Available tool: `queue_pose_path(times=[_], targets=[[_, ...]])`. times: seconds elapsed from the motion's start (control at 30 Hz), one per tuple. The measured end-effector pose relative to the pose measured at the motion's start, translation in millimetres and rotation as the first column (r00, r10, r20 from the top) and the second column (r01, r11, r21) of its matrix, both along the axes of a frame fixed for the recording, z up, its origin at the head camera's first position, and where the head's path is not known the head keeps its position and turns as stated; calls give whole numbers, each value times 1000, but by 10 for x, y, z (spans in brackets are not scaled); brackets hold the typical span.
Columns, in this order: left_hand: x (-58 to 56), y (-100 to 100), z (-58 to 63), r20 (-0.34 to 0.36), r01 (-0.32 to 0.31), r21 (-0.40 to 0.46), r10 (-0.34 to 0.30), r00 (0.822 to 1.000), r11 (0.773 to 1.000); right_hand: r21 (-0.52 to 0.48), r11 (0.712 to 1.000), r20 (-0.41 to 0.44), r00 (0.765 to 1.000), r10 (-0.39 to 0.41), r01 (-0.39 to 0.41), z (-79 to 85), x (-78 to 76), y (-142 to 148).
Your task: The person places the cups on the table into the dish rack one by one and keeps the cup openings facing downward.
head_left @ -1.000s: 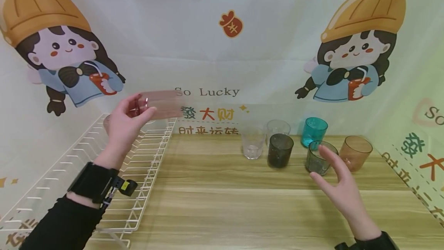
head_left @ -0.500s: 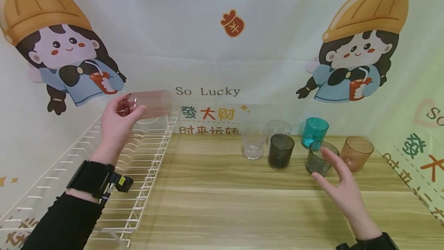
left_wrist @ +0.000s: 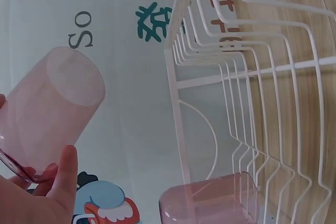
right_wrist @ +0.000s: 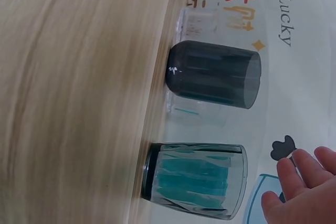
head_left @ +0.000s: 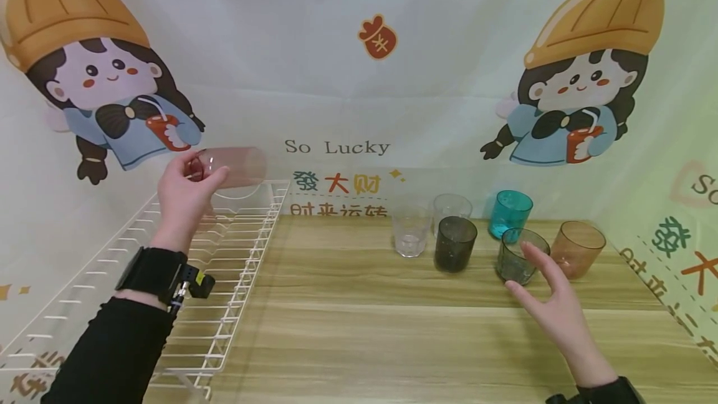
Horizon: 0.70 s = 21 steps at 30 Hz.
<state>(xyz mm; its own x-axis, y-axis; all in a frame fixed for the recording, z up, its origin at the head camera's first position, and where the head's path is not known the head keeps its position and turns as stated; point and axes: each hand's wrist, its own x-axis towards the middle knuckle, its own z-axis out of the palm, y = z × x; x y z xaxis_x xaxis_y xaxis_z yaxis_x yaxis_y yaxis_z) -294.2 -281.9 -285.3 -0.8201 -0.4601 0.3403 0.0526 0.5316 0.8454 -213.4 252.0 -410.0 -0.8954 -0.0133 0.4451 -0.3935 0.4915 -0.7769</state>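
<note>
My left hand (head_left: pixel 182 204) grips a pink drinking glass (head_left: pixel 238 166) near its base, above the far end of a white wire dish rack (head_left: pixel 191 370). The glass lies nearly sideways, its mouth pointing right. Low in the left wrist view, a second pink glass (left_wrist: pixel 207 203) sits at the rack's wires; in the head view my left hand mostly hides it. My right hand (head_left: pixel 561 323), thumb and fingers spread and holding nothing, hovers in front of a grey-green faceted glass (head_left: pixel 516 267). Its fingertip overlaps that glass in the head view.
Along the back of the wooden table (head_left: pixel 392 354) stand a dark grey glass (head_left: pixel 454 248), a teal glass (head_left: pixel 512 207), an amber glass (head_left: pixel 578 251) and two clear glasses, one (head_left: pixel 409 235) in front of the other (head_left: pixel 452 203). A printed cloth (head_left: pixel 336 92) hangs behind.
My left hand has shifted left over the rack, carrying the pink glass with it. My right hand has stayed in nearly the same spot, and the glasses on the table have not moved.
</note>
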Motion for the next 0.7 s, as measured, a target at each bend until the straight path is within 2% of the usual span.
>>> queue_pose_path(times=[0.23, 0.47, 0.7], targets=[[-59, -46, -55, 44, -7, -68, 10, 999, 998, 30, 999, 31, 999, -11, 10, -26, -10, 35], [-136, -80, -129, 51, -5, -132, 12, 999, 991, 51, 999, 36, 999, -11, 9, -43, -17, 67], [-189, -87, -156, 87, -7, -226, 28, 996, 974, 53, 999, 38, 999, -12, 10, -34, -12, 87]])
